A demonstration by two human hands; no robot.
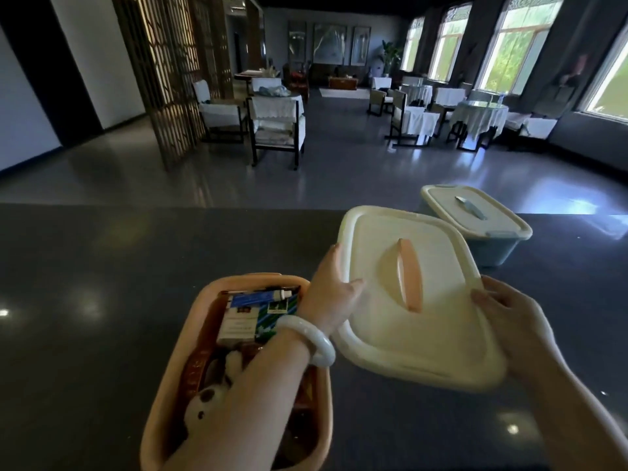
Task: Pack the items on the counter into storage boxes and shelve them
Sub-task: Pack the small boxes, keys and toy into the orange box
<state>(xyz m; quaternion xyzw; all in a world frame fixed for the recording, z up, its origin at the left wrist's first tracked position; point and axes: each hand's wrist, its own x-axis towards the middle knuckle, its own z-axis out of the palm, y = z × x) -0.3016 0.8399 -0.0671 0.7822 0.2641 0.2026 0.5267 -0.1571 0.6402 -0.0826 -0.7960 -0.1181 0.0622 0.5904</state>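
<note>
counter (102, 300): left hand (331, 287), right hand (506, 311) grip lid (407, 300).

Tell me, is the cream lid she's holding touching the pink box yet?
Cannot tell. In the head view the cream lid, gripped by the left hand and right hand, sits right of the pink box, but the left wrist hides their nearest edges.

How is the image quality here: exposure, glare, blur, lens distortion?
Head view: strong backlight from the blown-out windows leaves the room dim; point glare spots dot the dark counter; the cream lid, held by the left hand and right hand, shows soft motion blur at its near edge; wide-angle bending curves the window wall.
</note>
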